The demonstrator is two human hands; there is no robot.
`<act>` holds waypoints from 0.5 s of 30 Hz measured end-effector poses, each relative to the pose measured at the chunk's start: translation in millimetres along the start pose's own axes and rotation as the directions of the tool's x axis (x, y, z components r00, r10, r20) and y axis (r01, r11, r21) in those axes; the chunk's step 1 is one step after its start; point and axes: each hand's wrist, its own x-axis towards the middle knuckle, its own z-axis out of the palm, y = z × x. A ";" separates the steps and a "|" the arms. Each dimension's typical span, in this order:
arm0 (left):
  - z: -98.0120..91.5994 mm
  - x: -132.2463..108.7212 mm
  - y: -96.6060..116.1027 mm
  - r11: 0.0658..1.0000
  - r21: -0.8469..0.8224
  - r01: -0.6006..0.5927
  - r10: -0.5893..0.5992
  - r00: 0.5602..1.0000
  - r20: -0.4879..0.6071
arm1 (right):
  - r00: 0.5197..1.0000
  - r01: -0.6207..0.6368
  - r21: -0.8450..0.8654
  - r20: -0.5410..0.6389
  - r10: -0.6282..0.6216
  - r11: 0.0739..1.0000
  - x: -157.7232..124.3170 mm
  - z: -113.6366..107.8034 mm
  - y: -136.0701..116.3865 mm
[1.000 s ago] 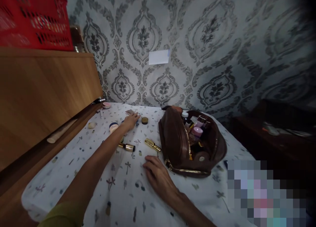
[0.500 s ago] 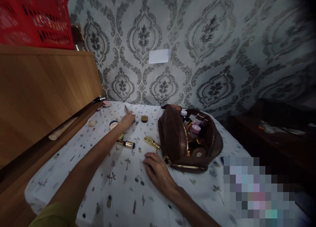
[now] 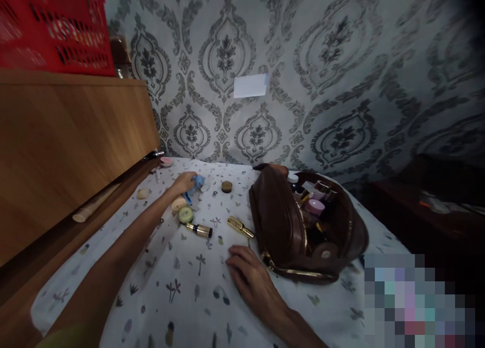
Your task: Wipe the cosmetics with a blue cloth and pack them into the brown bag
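Near the back of the patterned white cloth, my left hand [image 3: 184, 183] is closed on a blue cloth [image 3: 194, 186]. Just in front of it lie a round beige item [image 3: 179, 203], a green-lidded jar [image 3: 185, 215] and a gold-and-black tube [image 3: 199, 230]. My right hand [image 3: 248, 269] rests on the cloth with its fingers slightly bent and close together, holding nothing that shows. Beyond its fingertips is a gold tube [image 3: 240, 227]. The open brown bag [image 3: 278, 211] beside it holds cosmetics, among them a pink-lidded jar [image 3: 314, 206].
A small gold-brown jar [image 3: 226, 187] stands near the middle back. At the left are a cream-coloured piece [image 3: 143, 193], a pink compact [image 3: 166, 161] and a wooden cabinet [image 3: 76, 136] bearing a red basket [image 3: 56, 30]. The patterned wall rises behind.
My left hand has drawn back slightly to the left, and the blue cloth now shows in it. The green-lidded jar is now uncovered. The whole view has shifted a little.
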 end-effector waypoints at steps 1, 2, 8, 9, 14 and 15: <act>-3.4 4.7 -8.8 0.998 -0.004 0.056 -0.056 0.998 -0.033 | 1.000 0.000 -0.001 0.001 0.000 1.000 0.1 -0.2 0.3; -7.1 9.4 -18.4 0.993 -0.006 0.120 -0.120 0.991 -0.067 | 1.000 0.000 -0.003 0.001 0.000 1.000 0.1 -0.5 0.6; -31.9 36.4 -80.8 0.883 -0.037 0.468 -0.464 0.857 -0.225 | 1.000 0.001 -0.028 0.007 -0.001 1.000 -0.3 -0.4 4.2; -35.3 41.0 -89.5 0.862 -0.041 0.505 -0.499 0.831 -0.245 | 1.000 0.008 -0.033 0.005 -0.008 0.999 -0.3 -0.2 5.0; -40.9 67.1 -117.5 0.804 -0.054 0.593 -0.581 0.762 -0.284 | 0.999 0.035 -0.059 -0.004 -0.036 0.998 0.9 0.3 8.7; -39.5 72.5 -120.2 0.803 -0.052 0.593 -0.583 0.766 -0.273 | 0.999 0.038 -0.060 -0.007 -0.039 0.997 1.3 0.4 9.3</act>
